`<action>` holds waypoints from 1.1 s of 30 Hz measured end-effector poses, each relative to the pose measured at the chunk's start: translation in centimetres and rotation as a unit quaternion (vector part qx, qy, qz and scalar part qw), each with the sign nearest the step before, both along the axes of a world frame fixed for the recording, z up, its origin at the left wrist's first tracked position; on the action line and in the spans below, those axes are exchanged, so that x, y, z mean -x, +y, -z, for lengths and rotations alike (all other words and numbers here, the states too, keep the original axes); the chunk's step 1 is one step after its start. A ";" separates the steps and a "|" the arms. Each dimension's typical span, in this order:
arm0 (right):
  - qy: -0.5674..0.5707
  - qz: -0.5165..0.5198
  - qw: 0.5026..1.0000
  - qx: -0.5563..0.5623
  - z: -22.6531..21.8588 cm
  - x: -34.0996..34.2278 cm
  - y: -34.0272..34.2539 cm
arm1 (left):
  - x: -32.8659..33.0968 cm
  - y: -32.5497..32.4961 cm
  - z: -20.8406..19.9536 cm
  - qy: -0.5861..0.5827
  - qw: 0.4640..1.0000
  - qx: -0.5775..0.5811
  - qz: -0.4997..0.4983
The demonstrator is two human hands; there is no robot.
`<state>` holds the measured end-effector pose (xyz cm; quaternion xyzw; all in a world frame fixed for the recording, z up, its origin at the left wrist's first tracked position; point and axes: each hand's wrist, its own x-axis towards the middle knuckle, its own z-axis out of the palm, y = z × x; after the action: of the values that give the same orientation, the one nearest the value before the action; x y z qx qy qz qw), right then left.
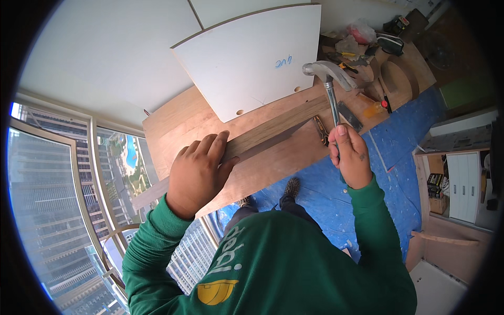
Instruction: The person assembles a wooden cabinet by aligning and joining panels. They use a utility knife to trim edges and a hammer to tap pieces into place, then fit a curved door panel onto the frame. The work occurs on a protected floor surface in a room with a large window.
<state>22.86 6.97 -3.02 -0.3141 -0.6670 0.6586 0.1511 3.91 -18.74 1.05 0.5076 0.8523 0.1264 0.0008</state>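
My right hand (350, 157) grips a claw hammer (332, 100) by the lower part of its handle, with the metal head raised above the far right of the worktable. My left hand (202, 170) is wrapped over a long wood-grain strip (286, 122), fingers across its upper side and thumb along its near edge. That strip runs slantwise over the plywood tabletop (173, 118), its left end reaching past my wrist. Behind it, a large white panel (252, 63) with blue handwriting and two round holes lies on the table. A black-and-orange tool (321, 131) rests beside the strip.
Several tools (349, 58), bags and curved strips crowd the table's far right. A dark flat block (350, 116) and an orange-and-red bottle (374, 109) lie near its edge. Blue sheeting (328, 189) covers the floor. Windows (52, 173) stand left, a cabinet (463, 186) right.
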 end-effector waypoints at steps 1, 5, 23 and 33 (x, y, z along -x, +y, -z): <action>-0.015 0.002 1.000 0.002 -0.5 0.4 -1.0 | 0.3 -2.1 -0.4 -0.029 0.999 0.020 -0.023; -0.047 0.044 0.997 -0.031 -0.5 1.9 -3.4 | 1.9 -9.0 -0.9 -0.035 0.999 -0.004 -0.020; -0.229 -0.010 0.935 -0.272 -3.0 6.4 -13.2 | 4.7 -11.1 0.8 -0.012 0.999 -0.030 0.011; -0.232 -0.050 0.925 -0.297 -3.0 6.5 -15.4 | 4.7 -11.5 1.0 -0.015 0.998 -0.060 0.007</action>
<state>16.38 -8.38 0.00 -0.3646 -0.8633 0.3459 0.0456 -0.82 -30.24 0.03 0.5106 0.8394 0.1854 -0.0160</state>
